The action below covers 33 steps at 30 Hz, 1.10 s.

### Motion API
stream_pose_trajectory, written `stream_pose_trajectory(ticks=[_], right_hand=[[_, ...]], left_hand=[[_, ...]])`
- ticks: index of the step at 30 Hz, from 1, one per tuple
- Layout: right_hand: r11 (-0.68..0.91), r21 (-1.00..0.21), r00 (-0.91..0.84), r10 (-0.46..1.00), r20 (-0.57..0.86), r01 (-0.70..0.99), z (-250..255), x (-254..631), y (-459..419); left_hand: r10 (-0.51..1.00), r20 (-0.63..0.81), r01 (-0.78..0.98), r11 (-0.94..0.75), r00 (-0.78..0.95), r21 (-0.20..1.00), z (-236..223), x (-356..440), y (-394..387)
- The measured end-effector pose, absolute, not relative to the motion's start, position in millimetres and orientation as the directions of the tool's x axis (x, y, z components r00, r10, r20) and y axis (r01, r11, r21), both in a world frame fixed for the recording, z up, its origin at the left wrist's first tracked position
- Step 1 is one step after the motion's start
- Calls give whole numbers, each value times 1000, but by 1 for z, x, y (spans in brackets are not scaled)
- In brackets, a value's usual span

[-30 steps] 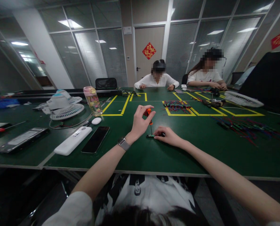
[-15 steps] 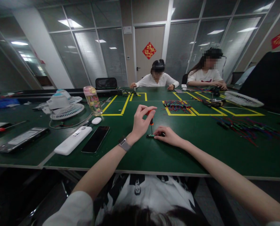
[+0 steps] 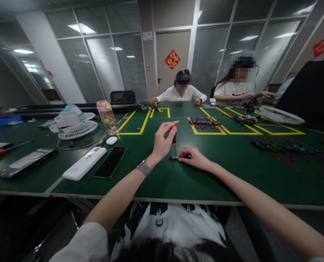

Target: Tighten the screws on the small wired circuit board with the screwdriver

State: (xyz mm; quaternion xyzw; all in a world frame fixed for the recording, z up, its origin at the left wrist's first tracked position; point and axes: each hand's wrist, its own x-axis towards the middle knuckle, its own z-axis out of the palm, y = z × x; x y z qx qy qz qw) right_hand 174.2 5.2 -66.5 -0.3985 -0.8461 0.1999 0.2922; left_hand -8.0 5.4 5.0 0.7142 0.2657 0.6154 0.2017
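My left hand [image 3: 163, 140] is closed around the top of a screwdriver [image 3: 175, 139] with a black and orange-red handle. The screwdriver stands upright, its thin shaft pointing down at a small green circuit board [image 3: 174, 158] on the table. My right hand [image 3: 193, 158] rests on the table with its fingers closed on the right end of that board, partly hiding it. Whether the screwdriver's tip sits in a screw is too small to tell.
Left of my hands lie a black phone [image 3: 111, 162], a white power bank [image 3: 84, 163] and a white oval case [image 3: 112, 140]. A bottle [image 3: 107, 118] and a white fan [image 3: 77, 123] stand behind them. Wired boards [image 3: 205, 123] lie ahead to the right. Two people sit opposite.
The fingers of my left hand have shifted slightly around the screwdriver's handle. My right hand and the board stay in place. The person at far right has stretched an arm out to the right.
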Motion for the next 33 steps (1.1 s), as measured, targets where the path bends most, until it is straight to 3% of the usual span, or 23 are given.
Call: stream_pose_trajectory(ticks=[4, 11, 18, 24, 30, 33], right_hand=[[601, -578, -513, 792, 332, 553, -66, 174, 5], [613, -578, -515, 783, 350, 539, -69, 175, 7], [611, -584, -516, 783, 346, 534, -69, 175, 7], [607, -587, -510, 787, 347, 536, -69, 175, 6], [606, -586, -513, 787, 343, 538, -70, 175, 7], [604, -590, -513, 788, 340, 536, -69, 176, 7]], left_hand=[[674, 724, -9, -731, 150, 682, 3, -7, 6], [583, 811, 242, -795, 51, 557, 5, -8, 3], [624, 764, 62, -779, 164, 624, 4, -7, 6], [576, 814, 211, -807, 75, 552, 5, -9, 5], [591, 786, 91, -806, 182, 585, 6, -8, 7], [600, 788, 124, -799, 134, 588, 8, -8, 6]])
